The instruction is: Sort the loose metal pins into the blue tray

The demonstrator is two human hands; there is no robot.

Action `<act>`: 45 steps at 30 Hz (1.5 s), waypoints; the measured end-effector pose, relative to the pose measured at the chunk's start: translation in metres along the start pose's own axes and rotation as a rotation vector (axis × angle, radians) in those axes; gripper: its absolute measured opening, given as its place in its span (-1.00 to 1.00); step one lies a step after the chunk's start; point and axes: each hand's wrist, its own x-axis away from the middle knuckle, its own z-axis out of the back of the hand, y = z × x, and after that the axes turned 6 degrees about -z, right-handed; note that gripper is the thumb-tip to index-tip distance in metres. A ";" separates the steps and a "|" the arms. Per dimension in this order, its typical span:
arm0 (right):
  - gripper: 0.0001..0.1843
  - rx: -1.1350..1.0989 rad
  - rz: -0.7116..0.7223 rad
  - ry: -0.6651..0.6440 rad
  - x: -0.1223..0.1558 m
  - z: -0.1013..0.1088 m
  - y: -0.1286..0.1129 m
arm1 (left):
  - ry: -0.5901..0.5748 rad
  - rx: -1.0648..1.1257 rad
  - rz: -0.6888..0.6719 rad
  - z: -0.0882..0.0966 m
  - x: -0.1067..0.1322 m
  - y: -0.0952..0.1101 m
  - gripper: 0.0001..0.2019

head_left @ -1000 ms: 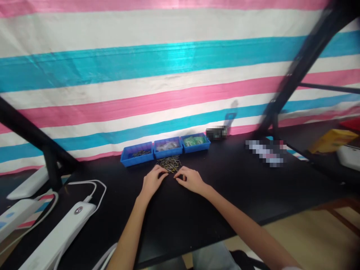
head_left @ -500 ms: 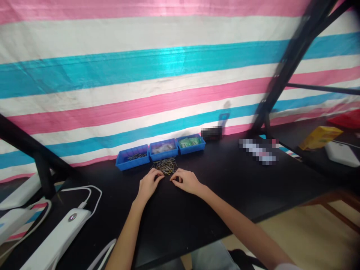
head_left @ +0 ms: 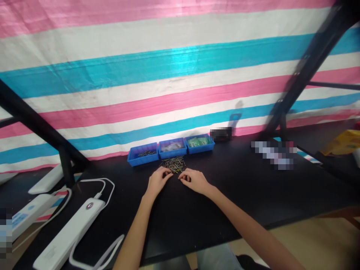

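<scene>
On the black table lies a loose pile of screws (head_left: 174,164), thin and metallic, some of them yellowish. My left hand (head_left: 159,182) rests at the pile's near left edge, thumb and fingertips curled close together. At the near right edge is my right hand (head_left: 195,180), its fingers bent in a pinch. A short gap separates the two hands. Anything between the fingertips is too small to make out. Behind the pile, a blue bin (head_left: 143,159) holds dark screws. Beside it, a second blue bin (head_left: 172,152) contains clear plastic bags, and a third blue bin (head_left: 200,149) contains green-and-clear packets.
A white power strip (head_left: 70,232) with a looped cable (head_left: 112,187) occupies the table's left side. A blurred-out dark object (head_left: 221,134) stands right of the bins. Farther right are pixelated items (head_left: 272,153) and a yellow box (head_left: 343,142). A striped sheet (head_left: 168,90) hangs behind.
The camera has turned slightly left, so everything sits farther right in view. Both hands keep nearly the same pose at the pile's near edge.
</scene>
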 end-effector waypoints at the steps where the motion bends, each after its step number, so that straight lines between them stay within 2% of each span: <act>1: -0.86 0.004 -0.002 -0.002 0.000 0.000 0.000 | -0.005 0.006 0.003 0.000 0.000 0.000 -0.80; 11: -0.84 -0.008 0.017 -0.007 -0.002 -0.003 0.001 | -0.034 0.004 -0.012 0.003 0.000 0.014 -0.83; 17: -0.78 -0.012 0.038 0.039 -0.001 -0.005 -0.001 | 0.080 0.065 -0.002 -0.001 0.000 0.030 -0.83; 20: -0.86 0.045 0.061 0.059 -0.002 -0.007 -0.002 | 0.181 0.100 0.030 -0.009 0.002 0.045 -0.81; 23: -0.88 0.099 0.049 0.059 -0.002 -0.007 -0.003 | 0.210 0.142 0.015 -0.017 0.005 0.061 -0.81; 26: -0.87 0.058 0.068 0.068 -0.002 -0.004 -0.005 | 0.232 0.192 0.007 -0.020 0.007 0.069 -0.80; 36: -0.80 -0.074 0.127 0.196 -0.005 -0.007 -0.002 | 0.344 0.348 0.012 -0.034 0.000 0.051 -0.75; 41: -0.76 -0.090 0.075 0.233 -0.006 -0.004 0.001 | 0.381 0.413 0.052 -0.034 -0.001 0.048 -0.75; 45: -0.83 -0.200 0.040 0.244 -0.006 -0.004 0.001 | 0.421 0.475 0.082 -0.037 -0.003 0.045 -0.80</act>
